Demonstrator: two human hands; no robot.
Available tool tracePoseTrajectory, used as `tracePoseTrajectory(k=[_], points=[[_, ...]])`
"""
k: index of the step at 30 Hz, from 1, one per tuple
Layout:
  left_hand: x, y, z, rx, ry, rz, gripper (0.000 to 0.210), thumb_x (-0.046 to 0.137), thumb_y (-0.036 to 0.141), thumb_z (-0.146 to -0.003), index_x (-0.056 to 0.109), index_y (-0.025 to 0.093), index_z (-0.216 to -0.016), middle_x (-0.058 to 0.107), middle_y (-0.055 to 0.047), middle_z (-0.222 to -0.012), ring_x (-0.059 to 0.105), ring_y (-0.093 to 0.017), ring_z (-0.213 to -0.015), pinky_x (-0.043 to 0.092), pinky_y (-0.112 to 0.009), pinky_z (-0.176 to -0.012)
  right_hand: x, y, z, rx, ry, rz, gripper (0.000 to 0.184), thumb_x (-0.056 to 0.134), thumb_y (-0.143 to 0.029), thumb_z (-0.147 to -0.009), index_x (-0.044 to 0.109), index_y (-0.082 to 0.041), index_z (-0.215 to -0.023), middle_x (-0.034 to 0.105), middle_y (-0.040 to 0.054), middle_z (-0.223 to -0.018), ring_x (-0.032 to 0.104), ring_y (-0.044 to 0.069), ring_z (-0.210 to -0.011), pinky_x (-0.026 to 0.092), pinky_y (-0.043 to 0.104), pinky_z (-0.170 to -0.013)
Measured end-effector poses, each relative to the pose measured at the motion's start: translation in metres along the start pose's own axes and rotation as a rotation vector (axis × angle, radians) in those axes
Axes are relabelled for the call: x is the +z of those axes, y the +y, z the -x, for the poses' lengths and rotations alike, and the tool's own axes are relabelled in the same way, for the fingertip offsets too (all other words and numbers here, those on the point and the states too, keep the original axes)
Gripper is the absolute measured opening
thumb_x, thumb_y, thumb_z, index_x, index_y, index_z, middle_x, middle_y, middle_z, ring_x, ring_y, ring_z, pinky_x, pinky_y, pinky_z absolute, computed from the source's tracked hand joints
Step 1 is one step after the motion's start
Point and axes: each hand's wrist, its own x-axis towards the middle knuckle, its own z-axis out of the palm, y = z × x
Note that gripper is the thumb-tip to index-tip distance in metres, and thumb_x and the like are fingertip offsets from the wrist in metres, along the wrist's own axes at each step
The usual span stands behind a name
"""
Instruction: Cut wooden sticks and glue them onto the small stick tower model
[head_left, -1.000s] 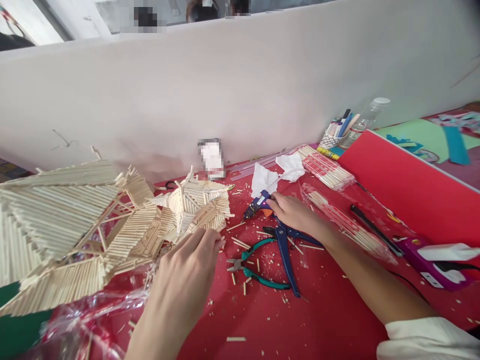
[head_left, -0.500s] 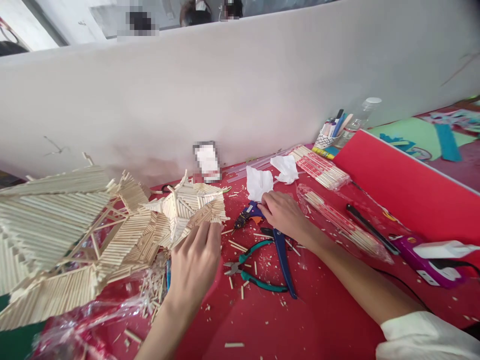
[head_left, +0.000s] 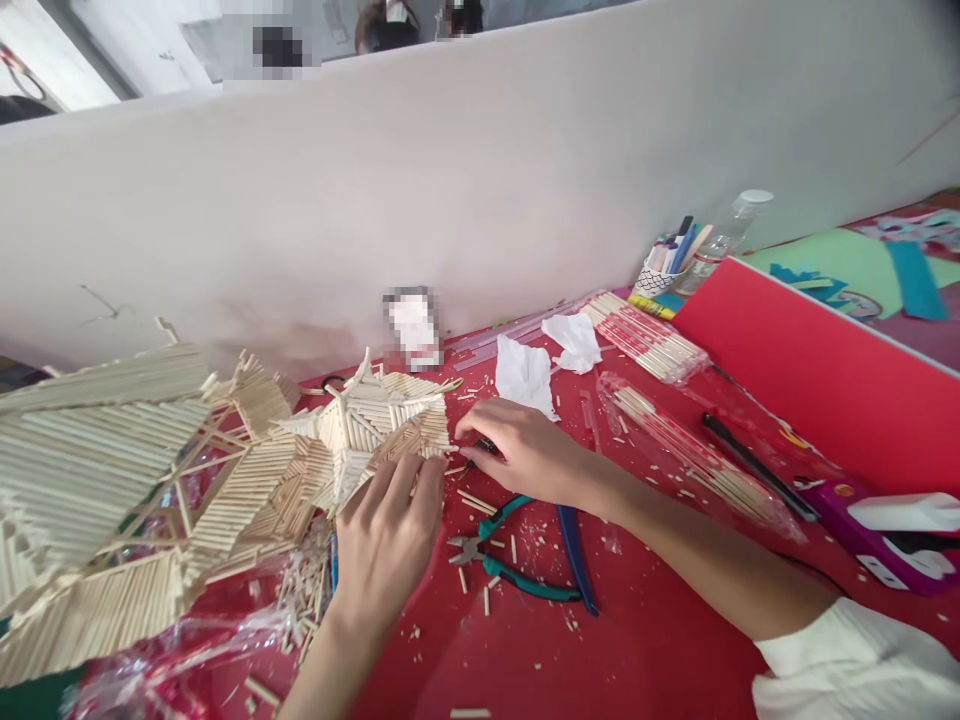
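Observation:
A model built of thin wooden sticks spreads over the left side of the table. My left hand is curled over the near edge of its right-hand section, fingertips hidden. Just right of that edge, my right hand has its thumb and forefinger drawn close together; whatever is between them is too small to make out. Beneath this hand, the dark tip of a blue-handled tool shows. Green-handled cutting pliers and a long blue handle lie nearer me.
White tissues, bagged wooden sticks, a purple glue gun and a red board lie to the right. A pen cup and a bottle stand by the white partition. Stick offcuts litter the red table.
My right hand has moved left from the blue-handled tool to the model's right edge, its fingers now bent together. My left hand stays on the model. The view has shifted slightly.

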Motion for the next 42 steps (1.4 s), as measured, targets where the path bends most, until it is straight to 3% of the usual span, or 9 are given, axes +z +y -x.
tracePoseTrajectory(k=[4, 11, 17, 21, 33, 42], points=[[-0.002, -0.001, -0.003, 0.029, -0.029, -0.025, 0.015, 0.058, 0.007, -0.091, 0.067, 0.020, -0.089, 0.069, 0.001, -0.077, 0.060, -0.015, -0.064, 0.040, -0.029, -0.059, 0.005, 0.002, 0.000, 0.026, -0.025, -0.050, 0.009, 0.058, -0.022, -0.100, 0.064, -0.018, -0.107, 0.071, 0.0068, -0.104, 0.065, 0.019, -0.098, 0.051, 0.034, -0.086], [-0.006, 0.000, -0.004, 0.069, -0.084, -0.076, 0.018, 0.057, 0.008, -0.093, 0.064, 0.021, -0.081, 0.062, 0.002, -0.068, 0.056, -0.015, -0.060, 0.038, -0.030, -0.057, 0.007, 0.004, -0.001, 0.026, -0.021, -0.121, 0.014, 0.056, -0.025, -0.102, 0.065, -0.019, -0.111, 0.074, 0.0086, -0.105, 0.069, 0.021, -0.098, 0.053, 0.036, -0.087], [-0.003, 0.002, -0.005, 0.083, -0.087, -0.107, 0.015, 0.060, 0.006, -0.090, 0.066, 0.019, -0.089, 0.063, 0.002, -0.072, 0.056, -0.015, -0.060, 0.039, -0.031, -0.056, 0.012, 0.007, 0.001, 0.024, -0.037, -0.136, 0.015, 0.058, -0.021, -0.100, 0.065, -0.019, -0.113, 0.074, 0.0095, -0.108, 0.070, 0.022, -0.101, 0.053, 0.036, -0.088], [-0.002, 0.002, -0.006, 0.082, -0.084, -0.101, 0.015, 0.061, 0.006, -0.089, 0.064, 0.020, -0.085, 0.062, 0.002, -0.070, 0.056, -0.016, -0.061, 0.038, -0.031, -0.057, 0.015, 0.007, -0.001, 0.047, -0.038, -0.157, 0.015, 0.059, -0.022, -0.100, 0.064, -0.019, -0.113, 0.075, 0.0087, -0.107, 0.071, 0.022, -0.099, 0.053, 0.036, -0.086], [0.002, 0.004, -0.004, -0.016, -0.100, -0.055, 0.017, 0.058, 0.015, -0.095, 0.060, 0.021, -0.079, 0.061, 0.001, -0.068, 0.059, -0.016, -0.062, 0.038, -0.030, -0.058, 0.015, 0.007, -0.003, 0.070, -0.044, -0.213, 0.017, 0.059, -0.019, -0.098, 0.063, -0.020, -0.114, 0.075, 0.0073, -0.107, 0.072, 0.021, -0.098, 0.053, 0.035, -0.084], [0.003, 0.004, -0.002, -0.114, -0.150, -0.032, 0.010, 0.056, 0.012, -0.092, 0.062, 0.020, -0.091, 0.067, -0.003, -0.080, 0.065, -0.018, -0.070, 0.043, -0.030, -0.061, 0.012, 0.006, -0.002, 0.067, -0.060, -0.212, 0.019, 0.060, -0.019, -0.097, 0.062, -0.020, -0.116, 0.075, 0.0078, -0.108, 0.072, 0.021, -0.099, 0.054, 0.035, -0.085]])
